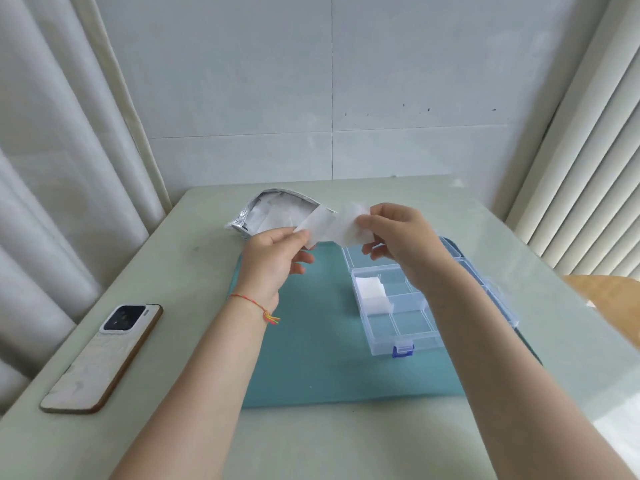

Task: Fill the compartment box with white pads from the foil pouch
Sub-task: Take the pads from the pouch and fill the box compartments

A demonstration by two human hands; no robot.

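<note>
Pads (337, 225) pinched between my left hand (273, 261) and right hand (398, 237); box (398, 306) lies below, nearer the right.

- Mat (311, 358): plain teal.
- Compartment box (401, 327), on mat: clear, blue latch (402, 350).
- Pads (372, 292) in box: white.
- Foil pouch (249, 216), beyond mat: silver.
- Phone (100, 358), left of mat: marbled white, brown-edged.
- Wrist cord (258, 306): red, yellow tassel.

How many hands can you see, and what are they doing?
2. The left hand pinches one white pad above the mat; the right hand pinches another pad above the box.
</note>
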